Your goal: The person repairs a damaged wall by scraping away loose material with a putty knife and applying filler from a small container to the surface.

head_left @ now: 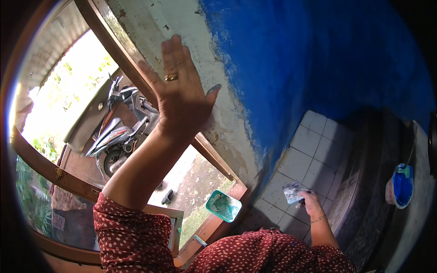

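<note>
L hand (180,98) is reaching up in front of the pale, bare wall strip (154,22), upper ctr-left of the frame; whether the palm is touching it, can't tell. Its fingers (179,59) are spreading open, gripping nothing, back of hand facing the cam, thumb sticking out to the right; one finger is wearing a gold ring (171,77).

R hand (311,204) is hanging low, lower right of the frame, w/ fingers closing on a flat smeared piece (292,192), whitish-grey w/ dark marks; exact material can't tell. A thin bracelet (318,219) is circling that wrist. Behind it, pale floor tiles (309,141) are running up toward the wall, partly in shadow.

Blue paint (268,59) is covering the wall, upper ctr to upper right, meeting the pale strip at a ragged edge. A teal tub (214,200) w/ whitish residue is sitting by the wooden frame (218,168), lower ctr. A container (390,191) w/ bright blue inside is standing at far right. Thru the opening at left, a motorbike (109,139) is standing outside. Red dotted sleeve (132,227) is covering the L upper arm.
</note>
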Demonstrator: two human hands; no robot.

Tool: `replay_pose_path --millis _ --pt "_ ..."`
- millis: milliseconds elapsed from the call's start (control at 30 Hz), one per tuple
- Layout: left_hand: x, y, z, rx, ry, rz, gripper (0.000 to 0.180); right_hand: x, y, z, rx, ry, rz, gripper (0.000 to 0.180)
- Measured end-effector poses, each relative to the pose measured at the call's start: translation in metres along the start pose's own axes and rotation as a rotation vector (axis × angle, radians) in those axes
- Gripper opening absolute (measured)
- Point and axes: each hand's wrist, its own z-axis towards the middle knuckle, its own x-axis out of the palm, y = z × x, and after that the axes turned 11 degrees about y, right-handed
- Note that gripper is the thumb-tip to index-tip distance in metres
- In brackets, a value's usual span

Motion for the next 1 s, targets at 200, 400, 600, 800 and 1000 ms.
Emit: replay_pose_path --millis 200,400,600,800,1000 --pt "-0.002 -0.004 -0.009 -0.042 -0.148 -0.209 0.098 -0.024 -0.006 -0.012 -0.012 0.020 -0.009 0.011" --pt "0.010 0.002 0.009 0.109 -0.131 -0.072 0.092 -0.013 -0.010 -0.002 -0.019 -0.033 -0.005 0.014" --pt "0.003 0.011 0.008 0.071 -0.045 -0.017 0.091 0.004 -0.005 0.009 0.036 0.039 -0.050 0.016" --pt "0.005 0.014 0.008 0.035 -0.070 -0.020 0.094 0.002 -0.010 0.010 0.019 0.043 -0.051 0.016" --pt "0.005 0.011 0.008 -0.060 -0.103 -0.065 0.096 -0.007 -0.016 0.011 0.033 0.038 -0.075 0.017"
